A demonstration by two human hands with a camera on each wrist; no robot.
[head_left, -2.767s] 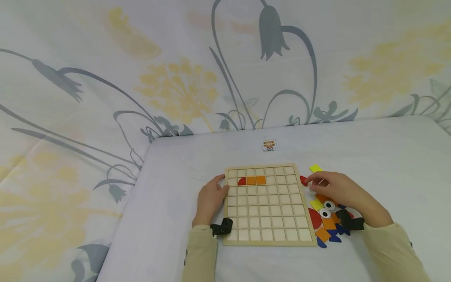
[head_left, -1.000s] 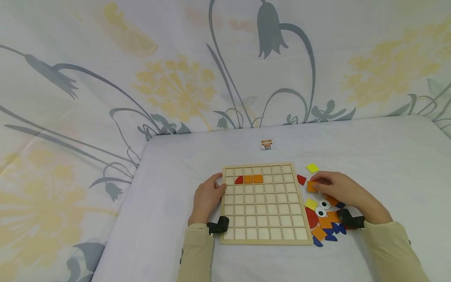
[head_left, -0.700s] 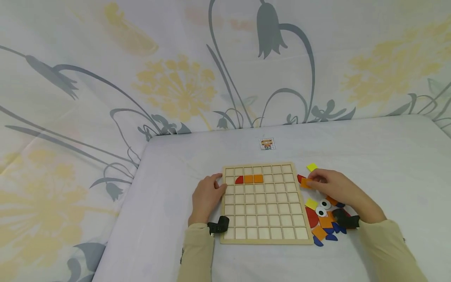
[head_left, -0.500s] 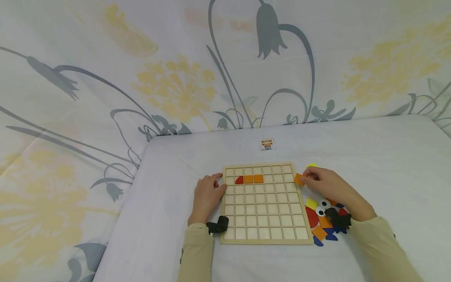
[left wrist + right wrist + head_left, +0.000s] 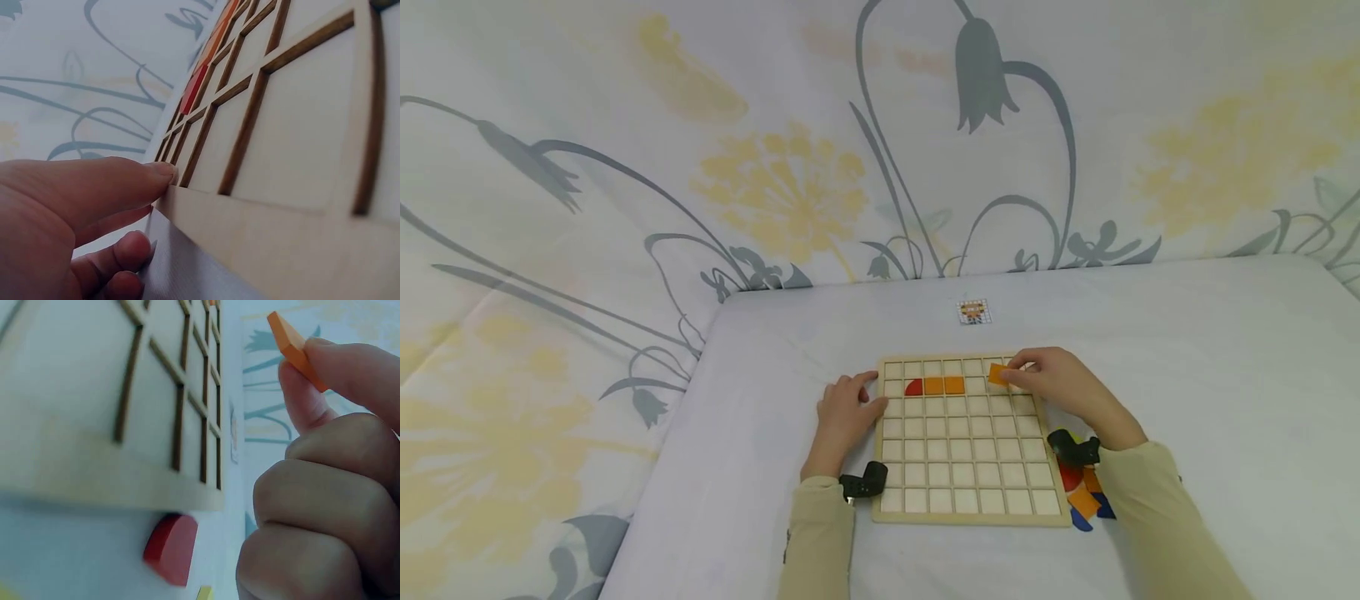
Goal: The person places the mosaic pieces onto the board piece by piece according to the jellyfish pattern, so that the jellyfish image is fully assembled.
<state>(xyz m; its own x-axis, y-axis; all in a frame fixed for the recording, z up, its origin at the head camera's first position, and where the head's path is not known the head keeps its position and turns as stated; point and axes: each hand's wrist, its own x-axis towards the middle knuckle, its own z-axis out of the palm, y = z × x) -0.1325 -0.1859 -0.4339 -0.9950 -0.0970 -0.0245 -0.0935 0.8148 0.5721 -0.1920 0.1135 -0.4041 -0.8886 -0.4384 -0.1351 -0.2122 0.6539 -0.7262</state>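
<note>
Pinching an orange square tile (image 5: pixel 996 374) right of centre, the right hand (image 5: pixel 1063 385) seems mid-placement, needing alignment before release, while the relaxed left hand (image 5: pixel 844 417) touches the wooden grid board (image 5: pixel 962 451).

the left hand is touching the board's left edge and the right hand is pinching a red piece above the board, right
Not quite: the right hand is pinching an orange tile, not a red one, as the right wrist view shows. The rest holds.
</note>
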